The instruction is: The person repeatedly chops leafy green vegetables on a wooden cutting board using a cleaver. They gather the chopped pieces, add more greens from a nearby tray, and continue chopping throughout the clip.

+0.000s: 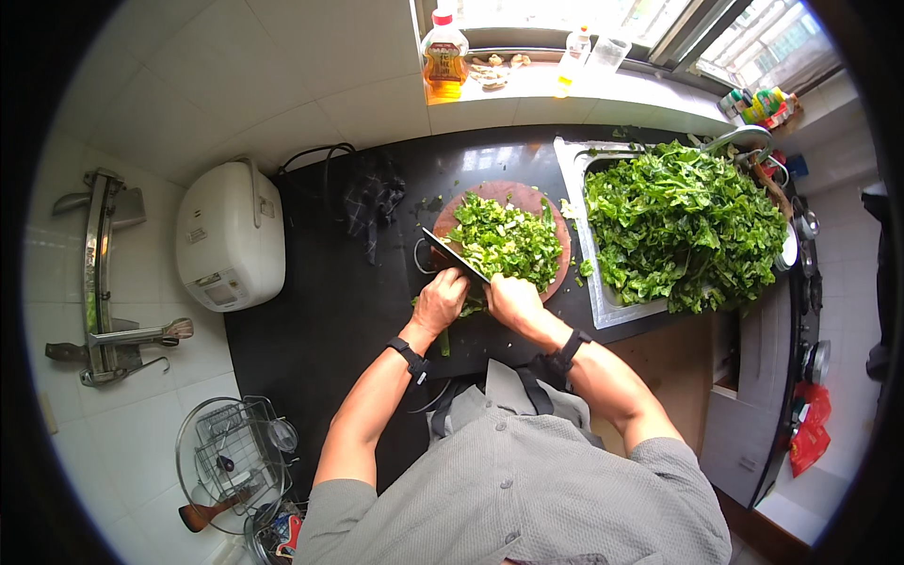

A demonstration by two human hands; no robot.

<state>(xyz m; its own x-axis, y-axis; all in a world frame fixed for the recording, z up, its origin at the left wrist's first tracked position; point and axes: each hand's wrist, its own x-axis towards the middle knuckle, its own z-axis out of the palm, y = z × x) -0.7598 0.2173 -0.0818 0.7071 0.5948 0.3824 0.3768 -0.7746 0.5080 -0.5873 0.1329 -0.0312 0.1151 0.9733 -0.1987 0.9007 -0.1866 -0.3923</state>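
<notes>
My right hand [514,300] grips the handle of a kitchen knife [452,253]. Its dark blade slants up and left across the near left part of a round wooden cutting board [563,263]. Close beside the blade, my left hand [441,302] has its fingers curled down on leafy greens [445,344], which poke out below it at the near edge of the board. Chopped greens [510,240] are heaped over most of the board, on the far side of the blade. The fingertips of my left hand are hidden from view.
Right of the board, a steel sink [600,311] is piled high with leafy greens [685,226]. A dark checked cloth [374,205] and a white rice cooker [229,236] lie to the left on the black countertop [311,318]. An oil bottle [445,60] stands on the windowsill.
</notes>
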